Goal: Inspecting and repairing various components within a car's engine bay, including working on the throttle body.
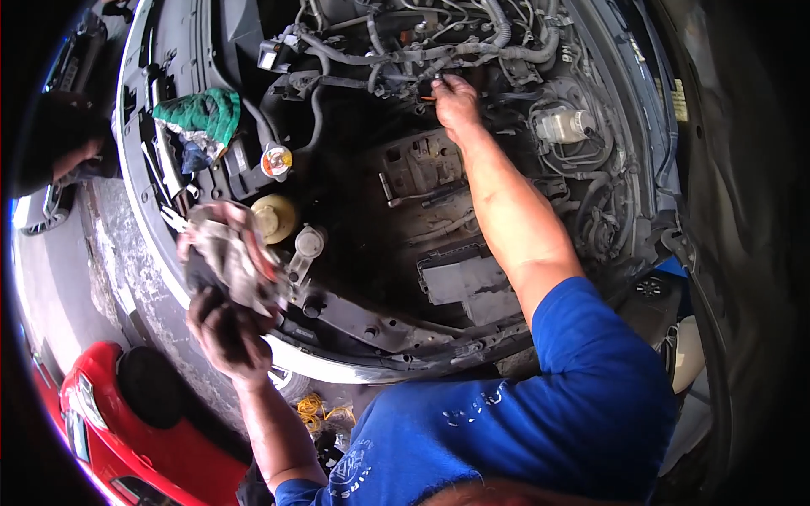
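My left hand (pixel 226 333) is closed around a stained, greyish-red rag (pixel 229 249), raised over the front edge of the engine bay and slightly blurred. Reaching far into the bay, my right hand (pixel 456 105) has its fingers pinched together beside the bundle of wiring and hoses (pixel 405 57). Whatever sits between those fingertips is too small to make out. A thin orange piece (pixel 429 99) shows just left of them. Below that hand lies a dusty metal bracket (pixel 422 162) with holes in it.
A green cloth (pixel 202 116) lies on the front panel near some tools. The radiator cap (pixel 276 160), a yellowish round reservoir (pixel 273 218) and a black fuse box cover (pixel 468 282) surround the dark cavity. At right is a fluid reservoir (pixel 565 127). A red car (pixel 126 422) stands lower left.
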A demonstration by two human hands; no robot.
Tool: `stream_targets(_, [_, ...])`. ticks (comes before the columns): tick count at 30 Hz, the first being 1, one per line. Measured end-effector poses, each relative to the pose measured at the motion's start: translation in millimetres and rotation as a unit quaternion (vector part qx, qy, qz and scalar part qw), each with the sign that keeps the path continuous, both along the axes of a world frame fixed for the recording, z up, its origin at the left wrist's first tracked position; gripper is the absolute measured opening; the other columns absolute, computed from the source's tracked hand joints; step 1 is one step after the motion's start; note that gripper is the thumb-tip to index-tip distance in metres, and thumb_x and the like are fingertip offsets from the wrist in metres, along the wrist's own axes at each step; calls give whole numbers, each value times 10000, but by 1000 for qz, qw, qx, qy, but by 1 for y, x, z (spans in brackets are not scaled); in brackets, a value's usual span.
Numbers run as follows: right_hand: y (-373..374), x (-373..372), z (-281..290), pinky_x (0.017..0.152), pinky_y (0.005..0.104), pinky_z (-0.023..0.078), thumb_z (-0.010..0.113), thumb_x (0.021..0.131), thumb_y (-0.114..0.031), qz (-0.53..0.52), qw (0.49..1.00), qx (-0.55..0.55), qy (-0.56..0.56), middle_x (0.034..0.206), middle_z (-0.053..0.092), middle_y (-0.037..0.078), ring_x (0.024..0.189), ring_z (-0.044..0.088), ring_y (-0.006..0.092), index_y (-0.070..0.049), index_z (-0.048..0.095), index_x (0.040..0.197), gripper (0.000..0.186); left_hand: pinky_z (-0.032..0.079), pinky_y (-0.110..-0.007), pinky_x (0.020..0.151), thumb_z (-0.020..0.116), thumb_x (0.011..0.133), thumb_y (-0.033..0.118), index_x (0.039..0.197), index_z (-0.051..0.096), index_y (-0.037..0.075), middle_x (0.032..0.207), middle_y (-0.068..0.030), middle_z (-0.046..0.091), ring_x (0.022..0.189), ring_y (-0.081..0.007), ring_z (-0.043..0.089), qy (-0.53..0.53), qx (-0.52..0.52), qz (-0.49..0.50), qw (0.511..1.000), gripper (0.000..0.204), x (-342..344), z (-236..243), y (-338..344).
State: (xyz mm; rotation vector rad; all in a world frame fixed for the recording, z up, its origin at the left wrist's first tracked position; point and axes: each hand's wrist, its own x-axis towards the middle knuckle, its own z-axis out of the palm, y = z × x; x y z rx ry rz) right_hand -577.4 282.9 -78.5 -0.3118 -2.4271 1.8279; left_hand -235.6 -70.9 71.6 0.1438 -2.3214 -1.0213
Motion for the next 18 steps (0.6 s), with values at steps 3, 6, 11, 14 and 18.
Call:
stream_targets(3, [-4, 3, 1, 861, 307, 481, 668, 897, -162, 24, 999, 27, 23, 1017, 683, 110, 937, 626, 185, 30, 660, 1079, 265, 426, -519, 991, 650, 772, 74, 930, 591, 26, 1088, -193, 579, 1036, -357, 560, -74, -51, -113, 990, 175, 41, 7, 22])
stream_targets(6, [-16, 12, 14, 773, 332, 488, 659, 901, -160, 37, 994, 102, 28, 873, 689, 78, 801, 608, 157, 13, 675, 977, 190, 453, -523, 957, 753, 685, 99, 933, 616, 45, 1088, -167, 592, 1073, -403, 551, -134, -55, -168, 975, 289, 76, -10, 41])
stream_targets(11, [-18, 15, 21, 761, 288, 475, 632, 914, -120, 36, 997, 61, 11, 908, 677, 46, 805, 588, 124, 29, 664, 1040, 198, 438, -520, 949, 830, 628, 236, 919, 654, 95, 1122, -121, 608, 1130, -374, 546, -191, -45, -178, 964, 369, 80, -23, 46])
stream_targets(14, [-11, 9, 9, 558, 280, 425, 579, 956, -146, 42, 997, -40, -50, 797, 596, 14, 643, 518, 94, -12, 611, 945, 138, 408, -492, 959, 776, 679, 165, 975, 638, 112, 1109, -91, 625, 1093, -311, 583, -178, -52, -170, 968, 330, 69, -14, 34])
stream_targets(18, [-41, 24, 37, 405, 250, 299, 559, 976, -166, -11, 957, -238, -165, 716, 504, 11, 495, 404, 90, -72, 541, 957, 98, 517, -395, 790, 725, 727, 5, 961, 620, 10, 1034, -165, 629, 939, -355, 631, -156, -3, -10, 988, 256, 54, -17, 6])
